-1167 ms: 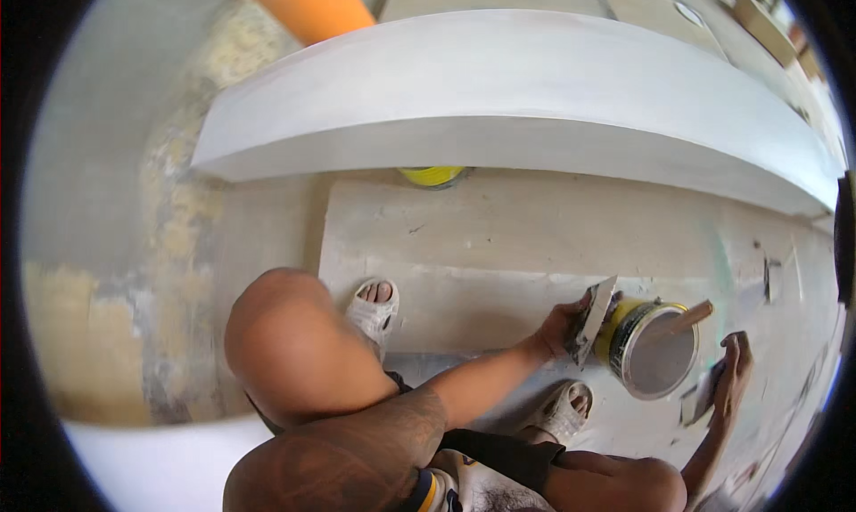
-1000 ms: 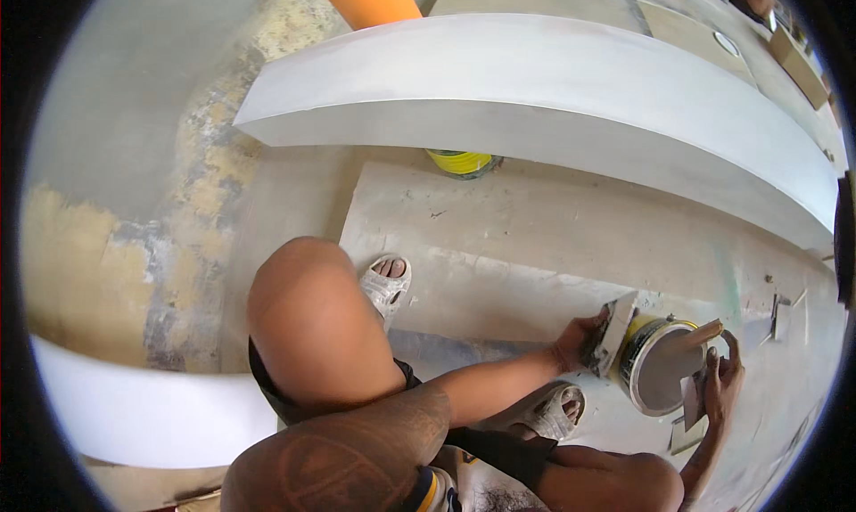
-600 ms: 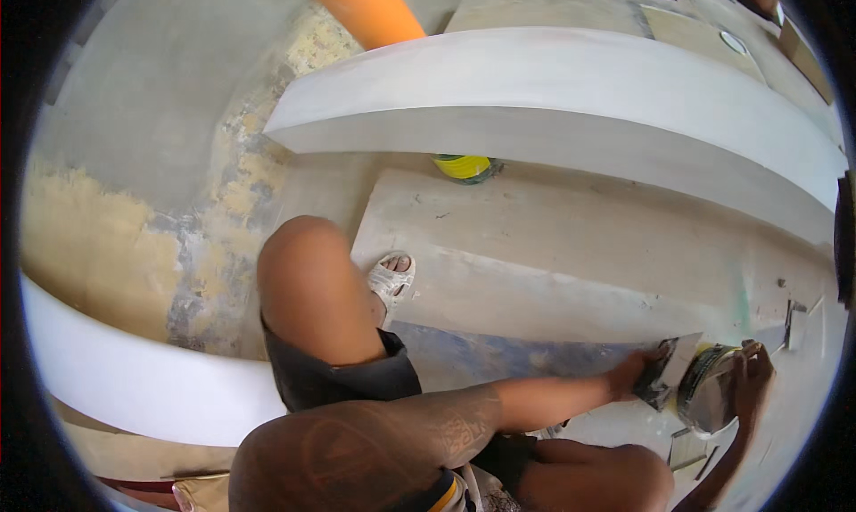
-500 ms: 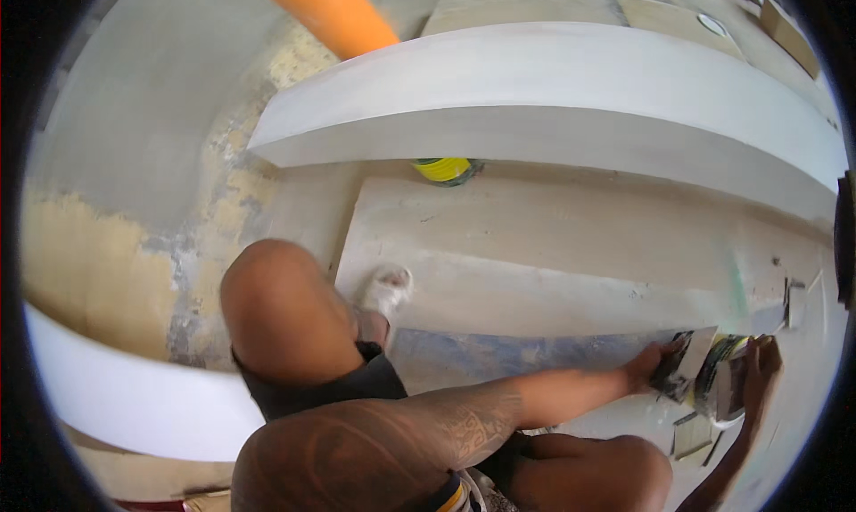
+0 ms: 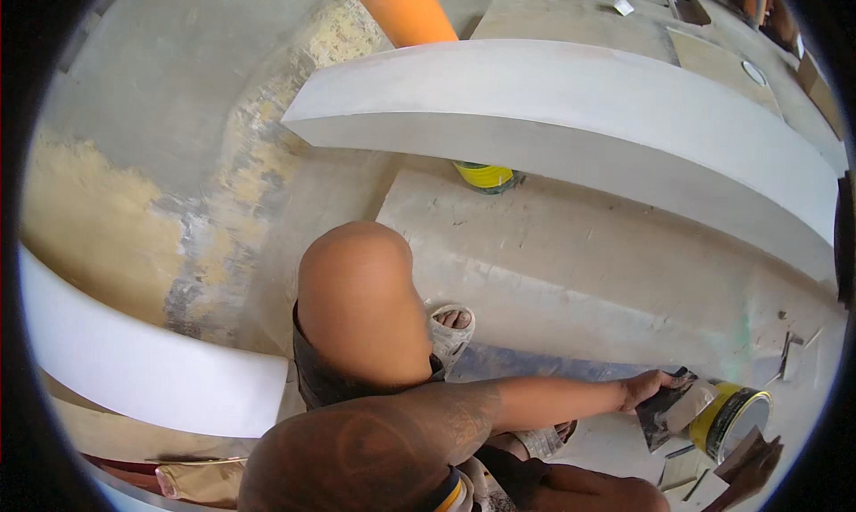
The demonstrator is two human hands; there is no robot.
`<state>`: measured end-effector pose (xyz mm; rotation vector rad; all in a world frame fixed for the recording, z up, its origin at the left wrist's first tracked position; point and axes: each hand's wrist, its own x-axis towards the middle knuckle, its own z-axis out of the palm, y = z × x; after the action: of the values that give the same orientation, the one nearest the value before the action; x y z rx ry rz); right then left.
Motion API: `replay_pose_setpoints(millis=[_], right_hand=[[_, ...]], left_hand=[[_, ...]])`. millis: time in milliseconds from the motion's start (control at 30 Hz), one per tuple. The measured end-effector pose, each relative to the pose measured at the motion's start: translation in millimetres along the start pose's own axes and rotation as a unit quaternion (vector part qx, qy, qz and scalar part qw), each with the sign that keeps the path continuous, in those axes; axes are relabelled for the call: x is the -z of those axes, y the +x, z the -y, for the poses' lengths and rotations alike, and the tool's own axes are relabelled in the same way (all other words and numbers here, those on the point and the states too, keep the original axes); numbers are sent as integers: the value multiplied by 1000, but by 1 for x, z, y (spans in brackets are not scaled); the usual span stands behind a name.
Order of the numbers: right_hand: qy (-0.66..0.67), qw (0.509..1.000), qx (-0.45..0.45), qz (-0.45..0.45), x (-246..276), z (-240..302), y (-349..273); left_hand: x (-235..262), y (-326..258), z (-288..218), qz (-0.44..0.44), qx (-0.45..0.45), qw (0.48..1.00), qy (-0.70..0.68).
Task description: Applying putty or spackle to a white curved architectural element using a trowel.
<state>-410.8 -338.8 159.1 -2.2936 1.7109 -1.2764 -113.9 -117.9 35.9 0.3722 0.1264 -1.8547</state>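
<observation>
My tattooed left arm reaches across to the right. At its end my left hand [image 5: 646,390] is closed on the edge of a dark flat plate [image 5: 660,423] smeared with pale filler. Just beyond the plate a yellow-and-black tin [image 5: 716,416] lies tilted, its pale open end toward the right. Below the tin's mouth, near the rim of the view, is my right hand [image 5: 758,483], dark and smeared. A brown flat piece [image 5: 738,457] shows against it; the fingers cannot be made out clearly.
A long curved white panel [image 5: 553,75] spans the far side, above another yellow tin [image 5: 484,175]. Another curved white piece [image 5: 160,369] lies at the left. An orange pipe [image 5: 403,11] stands at the back. Thin scraps [image 5: 682,470] lie below the near tin; my bent knee [image 5: 357,280] is close by.
The view has shifted, so the scene sits lower and further right. My right hand has moved down from the tin's mouth, uncovering it. My left hand keeps hold of the plate.
</observation>
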Motion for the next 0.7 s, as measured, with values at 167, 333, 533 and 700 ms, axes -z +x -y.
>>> replay_pose_setpoints(millis=[167,333,533,700], right_hand=[[35,997,4,71,-15,4,23],[120,977,30,173,-24,60,39],[254,880,151,373,-22,252,21],[200,801,455,333,-18,451,-24]], left_hand=[[-12,-35,-43,-5,-53,994,94],[-5,-94,-126,27,13,989,145],[6,-283,-233,-148,64,913,375],[6,-445,-255,-202,48,926,317]])
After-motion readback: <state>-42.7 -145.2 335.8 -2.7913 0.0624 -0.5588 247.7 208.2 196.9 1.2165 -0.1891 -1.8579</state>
